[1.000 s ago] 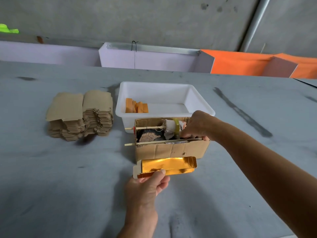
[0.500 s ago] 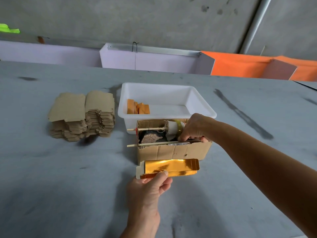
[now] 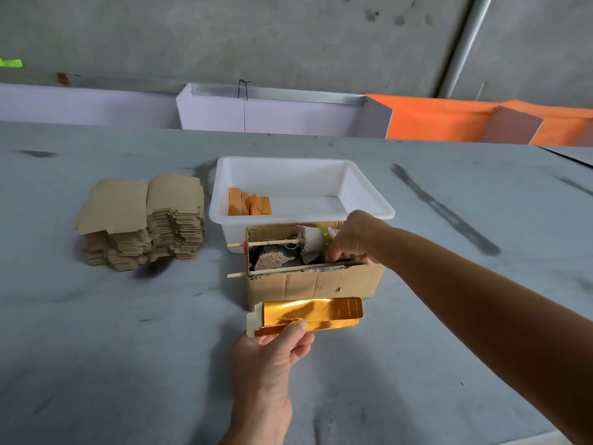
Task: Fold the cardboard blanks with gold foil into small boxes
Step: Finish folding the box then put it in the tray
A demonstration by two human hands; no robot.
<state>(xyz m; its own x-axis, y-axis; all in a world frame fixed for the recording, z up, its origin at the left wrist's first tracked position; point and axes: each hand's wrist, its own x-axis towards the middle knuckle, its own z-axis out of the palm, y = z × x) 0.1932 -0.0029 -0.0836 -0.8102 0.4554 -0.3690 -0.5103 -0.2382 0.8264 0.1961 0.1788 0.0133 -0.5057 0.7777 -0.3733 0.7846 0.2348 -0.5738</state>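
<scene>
Head view | gold-foil blank [image 3: 308, 314] part-folded, glossy, pinched by left hand [image 3: 272, 354] | right hand [image 3: 353, 236] in cardboard box [image 3: 314, 281], grip indiscernible

we count two bare hands: one left hand [image 3: 268, 358] and one right hand [image 3: 353, 236]. we see one gold-foil cardboard blank [image 3: 309, 314], partly folded. one open brown corrugated cardboard box [image 3: 313, 282] carries two thin wooden sticks [image 3: 272, 243] across its top. one white rectangular plastic tub [image 3: 365, 195] holds a small cluster of orange folded boxes [image 3: 249, 205]; we make out roughly five, though they overlap. two side-by-side stacks of plain brown cardboard blanks [image 3: 141, 220] stand on one grey table [image 3: 96, 348]; their sheets are too many to count.
</scene>
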